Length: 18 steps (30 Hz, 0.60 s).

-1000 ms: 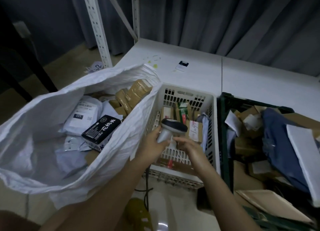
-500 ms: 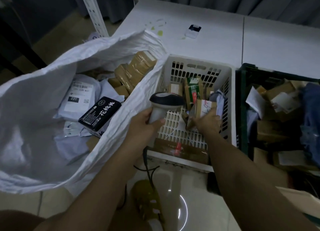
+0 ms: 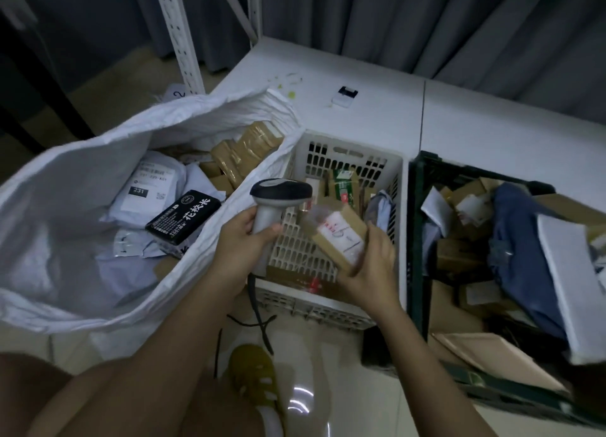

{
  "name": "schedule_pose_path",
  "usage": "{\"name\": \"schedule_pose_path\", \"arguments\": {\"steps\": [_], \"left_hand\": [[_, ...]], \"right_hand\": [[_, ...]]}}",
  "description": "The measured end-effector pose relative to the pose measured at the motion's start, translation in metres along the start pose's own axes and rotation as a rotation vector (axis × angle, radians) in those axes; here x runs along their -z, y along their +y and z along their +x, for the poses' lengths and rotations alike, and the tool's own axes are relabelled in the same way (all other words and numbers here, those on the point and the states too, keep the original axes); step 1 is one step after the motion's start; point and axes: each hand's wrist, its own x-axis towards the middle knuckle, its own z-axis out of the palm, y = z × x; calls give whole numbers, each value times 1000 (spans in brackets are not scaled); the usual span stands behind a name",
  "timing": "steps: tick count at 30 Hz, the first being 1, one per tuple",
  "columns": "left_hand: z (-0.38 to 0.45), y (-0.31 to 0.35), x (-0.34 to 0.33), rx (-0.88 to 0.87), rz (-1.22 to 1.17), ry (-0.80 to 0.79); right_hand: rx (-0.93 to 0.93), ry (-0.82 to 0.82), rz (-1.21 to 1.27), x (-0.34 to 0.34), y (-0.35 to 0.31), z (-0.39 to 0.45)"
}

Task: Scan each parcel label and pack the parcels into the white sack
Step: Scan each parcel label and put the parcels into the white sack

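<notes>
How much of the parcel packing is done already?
Done: several parcels already lie in the white sack. In hand: the left hand holds the scanner and the right hand holds a small brown parcel. Left: more parcels in the white basket and green crate.

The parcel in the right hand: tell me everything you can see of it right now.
The parcel is a small brown cardboard box with a white label on its upturned face, carrying red print and dark handwritten strokes too blurred to read. It is tilted, label up, above the white basket. The right hand holds it from below and the near side. The scanner, in the left hand, sits just left of it, not touching.
</notes>
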Motion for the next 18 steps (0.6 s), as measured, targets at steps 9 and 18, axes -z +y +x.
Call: {"name": "schedule_pose_path", "arguments": {"steps": [9,18], "left_hand": [[-65,-5,37,-5,-64,-25],[-80,-8,56,-41,-128,-40]], "right_hand": [[-229,99,392,39,-36,-47],[-94,-43,336,54,-59,-18]]}}
